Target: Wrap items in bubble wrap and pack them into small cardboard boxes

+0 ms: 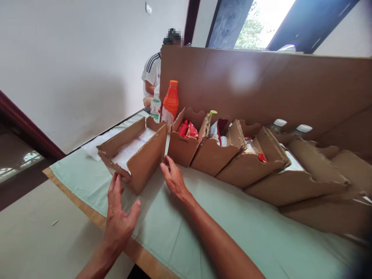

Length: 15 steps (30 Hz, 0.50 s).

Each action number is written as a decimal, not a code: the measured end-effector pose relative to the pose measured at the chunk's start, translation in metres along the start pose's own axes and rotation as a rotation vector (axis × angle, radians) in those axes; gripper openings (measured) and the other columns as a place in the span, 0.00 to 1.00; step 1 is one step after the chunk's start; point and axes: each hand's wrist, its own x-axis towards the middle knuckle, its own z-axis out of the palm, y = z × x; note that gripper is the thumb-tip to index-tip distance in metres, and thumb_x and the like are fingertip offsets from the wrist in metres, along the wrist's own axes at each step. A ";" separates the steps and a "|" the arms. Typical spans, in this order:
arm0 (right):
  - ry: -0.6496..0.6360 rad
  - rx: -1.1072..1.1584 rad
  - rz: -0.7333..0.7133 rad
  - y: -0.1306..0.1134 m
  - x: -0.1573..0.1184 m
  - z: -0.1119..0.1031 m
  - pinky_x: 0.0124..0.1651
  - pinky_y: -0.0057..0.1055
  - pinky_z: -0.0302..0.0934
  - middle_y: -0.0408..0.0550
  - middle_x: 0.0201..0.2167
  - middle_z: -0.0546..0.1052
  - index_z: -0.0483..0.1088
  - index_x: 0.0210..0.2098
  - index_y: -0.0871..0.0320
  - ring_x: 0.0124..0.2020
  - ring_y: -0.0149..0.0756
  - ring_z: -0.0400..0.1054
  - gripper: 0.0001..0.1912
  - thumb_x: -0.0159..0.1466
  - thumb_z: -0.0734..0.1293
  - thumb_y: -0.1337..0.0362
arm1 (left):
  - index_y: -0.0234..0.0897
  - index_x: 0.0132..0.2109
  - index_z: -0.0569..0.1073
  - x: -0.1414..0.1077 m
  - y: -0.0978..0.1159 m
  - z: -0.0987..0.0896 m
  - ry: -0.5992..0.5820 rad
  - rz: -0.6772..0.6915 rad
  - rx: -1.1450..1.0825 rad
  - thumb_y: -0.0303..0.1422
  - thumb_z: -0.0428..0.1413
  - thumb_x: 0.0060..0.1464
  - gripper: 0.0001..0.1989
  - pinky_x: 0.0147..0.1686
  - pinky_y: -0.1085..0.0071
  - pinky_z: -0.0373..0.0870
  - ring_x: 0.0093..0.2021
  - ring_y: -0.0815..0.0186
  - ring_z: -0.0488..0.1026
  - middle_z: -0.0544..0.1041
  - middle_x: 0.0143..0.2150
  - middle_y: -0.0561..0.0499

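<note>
An open cardboard box stands at the left of the table, with clear plastic-wrapped white packs inside. My left hand is at its near end, fingertips by the lower front edge, thumb spread away. To the right of the same box is my right hand, its fingers apart and pointing at the box's side. Neither hand grips anything. Beside this box, a row of cardboard bins begins with one holding red packets.
More bins run rightward along a tall cardboard panel. An orange bottle and a clear bottle stand behind the left box. Plastic wrap lies on the green-covered table. A person sits beyond.
</note>
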 end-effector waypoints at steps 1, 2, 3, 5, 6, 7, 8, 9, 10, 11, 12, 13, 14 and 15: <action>0.003 -0.007 0.007 0.010 -0.010 0.001 0.68 0.50 0.58 0.62 0.63 0.72 0.67 0.65 0.60 0.64 0.51 0.67 0.28 0.69 0.59 0.55 | 0.53 0.76 0.48 0.011 -0.003 0.005 -0.024 0.024 -0.021 0.35 0.58 0.62 0.41 0.66 0.44 0.65 0.75 0.47 0.52 0.49 0.78 0.43; 0.005 -0.010 0.006 0.018 -0.019 0.002 0.68 0.51 0.59 0.61 0.62 0.73 0.69 0.62 0.59 0.63 0.51 0.68 0.26 0.68 0.60 0.57 | 0.53 0.76 0.48 0.023 -0.007 0.009 -0.050 0.046 -0.040 0.34 0.57 0.62 0.41 0.64 0.45 0.68 0.75 0.47 0.52 0.48 0.78 0.43; 0.007 -0.010 -0.001 0.024 -0.027 0.003 0.68 0.51 0.59 0.60 0.61 0.74 0.71 0.60 0.58 0.63 0.51 0.68 0.24 0.67 0.61 0.59 | 0.53 0.76 0.48 0.034 -0.010 0.014 -0.071 0.069 -0.054 0.34 0.57 0.61 0.41 0.63 0.46 0.70 0.75 0.47 0.52 0.48 0.78 0.43; 0.013 -0.003 -0.022 0.032 -0.035 0.005 0.68 0.50 0.59 0.57 0.59 0.76 0.74 0.56 0.55 0.62 0.49 0.68 0.22 0.64 0.62 0.62 | 0.53 0.75 0.49 0.055 -0.014 0.026 -0.120 0.103 -0.076 0.33 0.57 0.60 0.41 0.62 0.47 0.71 0.76 0.47 0.50 0.46 0.79 0.43; 0.017 0.004 -0.030 0.033 -0.037 0.006 0.67 0.50 0.60 0.56 0.58 0.76 0.74 0.55 0.54 0.61 0.49 0.69 0.21 0.64 0.63 0.63 | 0.52 0.75 0.49 0.064 -0.016 0.034 -0.149 0.109 -0.094 0.33 0.57 0.60 0.42 0.62 0.47 0.70 0.76 0.47 0.49 0.45 0.79 0.43; 0.023 0.011 -0.037 0.033 -0.036 0.006 0.66 0.49 0.61 0.55 0.57 0.77 0.75 0.54 0.53 0.60 0.48 0.70 0.20 0.64 0.63 0.64 | 0.50 0.76 0.49 0.072 -0.018 0.043 -0.182 0.107 -0.122 0.34 0.58 0.59 0.42 0.63 0.47 0.69 0.77 0.47 0.48 0.44 0.79 0.43; 0.030 0.018 -0.044 0.033 -0.035 0.006 0.65 0.48 0.62 0.55 0.56 0.78 0.75 0.52 0.53 0.59 0.48 0.71 0.18 0.64 0.63 0.64 | 0.49 0.76 0.48 0.077 -0.020 0.052 -0.221 0.096 -0.160 0.34 0.58 0.59 0.43 0.65 0.47 0.67 0.77 0.47 0.46 0.42 0.80 0.43; 0.038 0.025 -0.050 0.032 -0.034 0.005 0.64 0.47 0.63 0.54 0.54 0.78 0.76 0.51 0.53 0.57 0.47 0.72 0.17 0.64 0.63 0.65 | 0.47 0.76 0.47 0.081 -0.022 0.063 -0.272 0.074 -0.207 0.35 0.58 0.59 0.44 0.66 0.48 0.66 0.78 0.48 0.46 0.41 0.80 0.42; 0.044 0.032 -0.059 0.032 -0.032 0.005 0.63 0.46 0.64 0.55 0.53 0.79 0.76 0.49 0.54 0.56 0.47 0.72 0.16 0.64 0.62 0.66 | 0.45 0.77 0.44 0.083 -0.023 0.073 -0.336 0.042 -0.262 0.37 0.58 0.59 0.46 0.67 0.48 0.64 0.77 0.48 0.46 0.41 0.80 0.40; 0.046 0.039 -0.069 0.031 -0.031 0.004 0.62 0.45 0.65 0.55 0.52 0.79 0.76 0.48 0.54 0.55 0.46 0.73 0.16 0.64 0.62 0.67 | 0.42 0.77 0.42 0.084 -0.025 0.083 -0.404 0.008 -0.314 0.39 0.58 0.59 0.47 0.68 0.48 0.62 0.77 0.48 0.48 0.42 0.80 0.38; 0.047 0.046 -0.079 0.031 -0.031 0.004 0.61 0.43 0.65 0.54 0.51 0.79 0.77 0.47 0.55 0.54 0.45 0.73 0.15 0.64 0.62 0.68 | 0.39 0.77 0.41 0.083 -0.027 0.091 -0.472 -0.018 -0.354 0.41 0.59 0.59 0.49 0.70 0.48 0.60 0.77 0.47 0.49 0.44 0.79 0.36; 0.047 0.054 -0.089 0.031 -0.031 0.004 0.60 0.42 0.66 0.54 0.50 0.80 0.77 0.45 0.55 0.53 0.44 0.73 0.15 0.63 0.62 0.69 | 0.37 0.77 0.41 0.081 -0.029 0.098 -0.534 -0.032 -0.380 0.43 0.59 0.59 0.49 0.71 0.48 0.57 0.76 0.47 0.50 0.46 0.79 0.34; 0.047 0.060 -0.098 0.032 -0.031 0.005 0.60 0.40 0.66 0.54 0.49 0.80 0.77 0.45 0.55 0.53 0.43 0.73 0.15 0.63 0.62 0.70 | 0.35 0.77 0.42 0.079 -0.031 0.103 -0.583 -0.033 -0.390 0.45 0.59 0.58 0.50 0.72 0.48 0.54 0.76 0.46 0.50 0.47 0.78 0.33; 0.047 0.066 -0.105 0.033 -0.031 0.005 0.59 0.39 0.67 0.53 0.49 0.80 0.77 0.44 0.56 0.52 0.42 0.74 0.15 0.62 0.62 0.71 | 0.34 0.77 0.44 0.078 -0.033 0.105 -0.618 -0.025 -0.389 0.47 0.60 0.58 0.50 0.73 0.48 0.51 0.77 0.46 0.50 0.48 0.78 0.33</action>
